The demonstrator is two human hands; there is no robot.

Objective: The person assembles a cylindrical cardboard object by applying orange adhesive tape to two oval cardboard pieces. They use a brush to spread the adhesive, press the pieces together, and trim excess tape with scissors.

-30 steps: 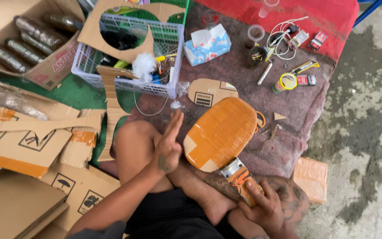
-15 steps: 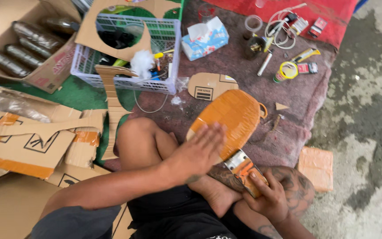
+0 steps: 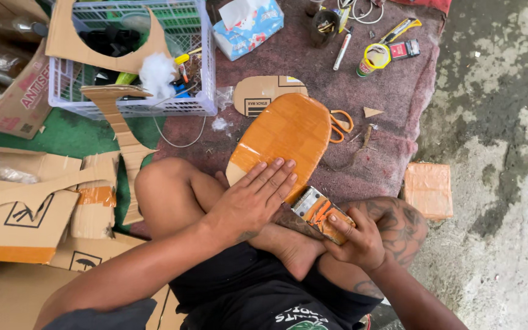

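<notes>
An oval cardboard piece (image 3: 288,131) wrapped in orange-brown tape leans across my crossed legs. My left hand (image 3: 253,198) lies flat on its lower end, fingers spread over the tape. My right hand (image 3: 355,238) grips a tape dispenser (image 3: 320,211) with a toothed metal blade, held against the piece's lower edge by my knee.
Orange scissors (image 3: 340,125) lie on the maroon mat (image 3: 398,98) behind the piece. A white basket (image 3: 200,79), tissue box (image 3: 249,27), yellow tape roll (image 3: 377,56) and pens sit farther back. Cardboard sheets (image 3: 25,214) pile at left; a taped block (image 3: 428,189) lies right on concrete.
My left hand has come down from edge-on beside the oval piece to lie flat on its lower end. The right hand still holds the dispenser.
</notes>
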